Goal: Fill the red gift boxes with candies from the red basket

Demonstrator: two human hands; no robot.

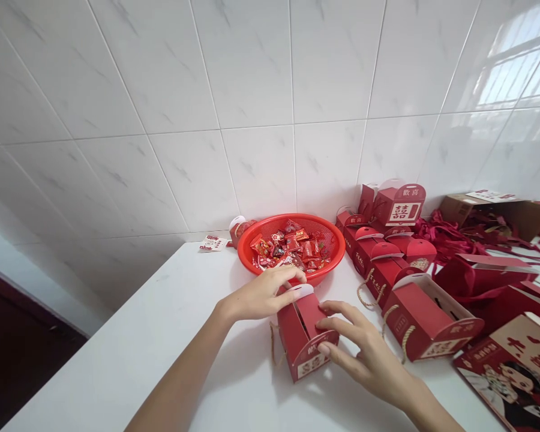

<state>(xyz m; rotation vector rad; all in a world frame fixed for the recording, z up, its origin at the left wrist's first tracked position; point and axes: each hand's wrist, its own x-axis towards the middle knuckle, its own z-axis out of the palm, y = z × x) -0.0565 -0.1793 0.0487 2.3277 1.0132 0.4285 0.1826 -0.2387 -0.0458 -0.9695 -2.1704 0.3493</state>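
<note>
A red cardboard candy box (292,333) with gold double-happiness print stands on the white table between my hands. Its top panels are folded inward with a narrow gap between them. My left hand (267,294) is closed on the box's far end, thumb and fingers around the pale inner side of its rounded flap. My right hand (357,339) holds the right side, fingertips on the top panel and thumb by the near end flap. A twisted rope handle (273,343) hangs at the box's left side. The box's inside is mostly hidden.
Behind the box sits a red plastic basket (247,258) of wrapped candies (297,246). Several red boxes (380,258) line the right, near dark red ribbons (450,237) and a brown carton (459,207). Printed cards (213,243) lie at back left. A tiled wall (256,168) rises behind.
</note>
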